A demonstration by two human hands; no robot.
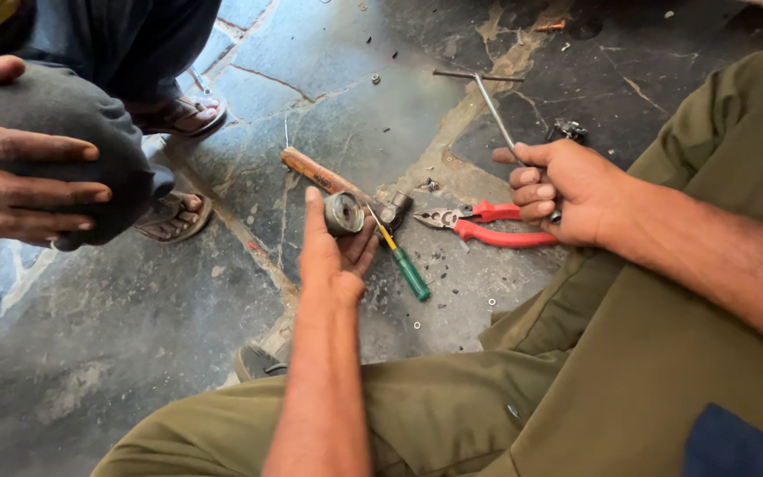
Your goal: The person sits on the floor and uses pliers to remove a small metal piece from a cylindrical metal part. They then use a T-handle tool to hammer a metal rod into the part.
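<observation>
While the left hand [333, 252] cups a small metal cylinder [343, 213] mid-frame, the right hand [558, 190] fists a T-handled wrench [494, 110].
Cylinder looks heavy, stiff, greasy; best pinched around its rim.

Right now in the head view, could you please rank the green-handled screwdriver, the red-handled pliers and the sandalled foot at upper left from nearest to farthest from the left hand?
1. Green-handled screwdriver: just right of the left hand, beside its fingers.
2. Red-handled pliers: farther right, under the right hand.
3. Sandalled foot: up and to the left, beside another person's knee.
</observation>
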